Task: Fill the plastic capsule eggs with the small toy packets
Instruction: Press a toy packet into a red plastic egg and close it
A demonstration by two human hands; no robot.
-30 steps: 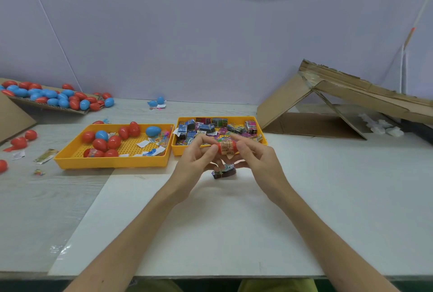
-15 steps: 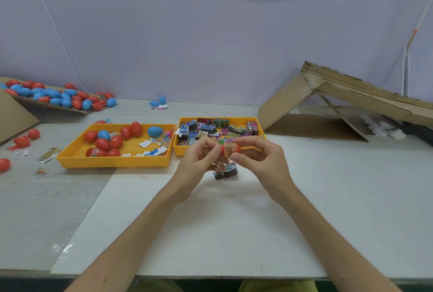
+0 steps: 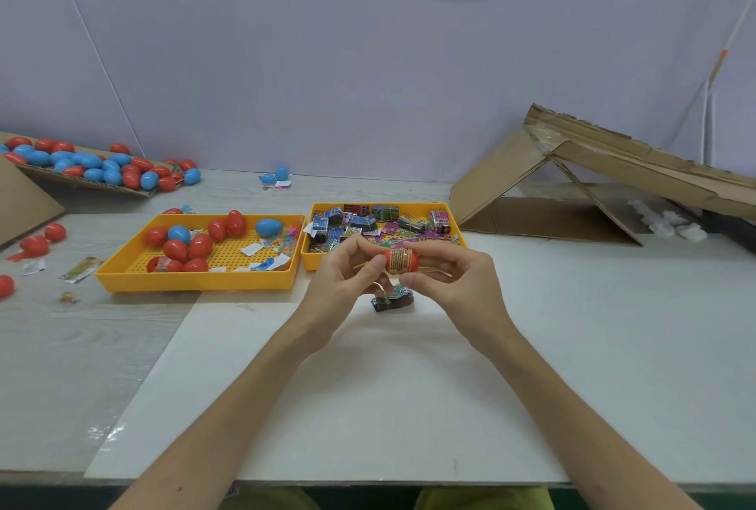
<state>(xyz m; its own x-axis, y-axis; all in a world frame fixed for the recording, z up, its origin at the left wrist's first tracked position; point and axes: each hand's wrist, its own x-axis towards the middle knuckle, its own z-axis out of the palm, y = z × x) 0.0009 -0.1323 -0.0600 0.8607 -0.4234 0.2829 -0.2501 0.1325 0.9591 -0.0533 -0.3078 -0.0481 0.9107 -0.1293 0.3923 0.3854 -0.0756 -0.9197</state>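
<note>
**One egg in hand, plenty left to fill**

Held one red plastic capsule egg (image 3: 403, 260) level between both hands, just above the white surface (image 3: 368, 395) and in front of the packet tray. Pinched its left end with the curled fingers (image 3: 370, 266) of the left hand (image 3: 347, 278) and its right end with the curled fingers (image 3: 417, 278) of the right hand (image 3: 456, 282). Could not judge the seam closed or open. Noted a printed band across the egg's middle, and a thin tan strand (image 3: 435, 272), likely a rubber band, trailing to either side.

Judged the task well short of finished. Saw a heap of small crinkled foil toy packets (image 3: 368, 223) waiting in the right-hand yellow plastic tray (image 3: 313, 262). Saw a handful of red and blue eggs (image 3: 188, 243) among paper slips in the perforated yellow plastic tray (image 3: 196, 282) beside it. Spotted one dark packet (image 3: 394, 300) lying on the surface directly below the hands. Could not tell filled from unfilled in the pile of red and blue eggs (image 3: 94, 168) on the flat cardboard sheet (image 3: 82, 186) at far left, nor among the loose red eggs (image 3: 37, 243) nearby.

Read the eggs as smooth, hard, glossy and rounded, so apt to roll and slip. Took the packets for light, blocky, shiny pieces, and the trays for rigid moulded plastic with low walls. Left the torn, folded brown cardboard (image 3: 572, 170) at right aside as rough, creased board.
</note>
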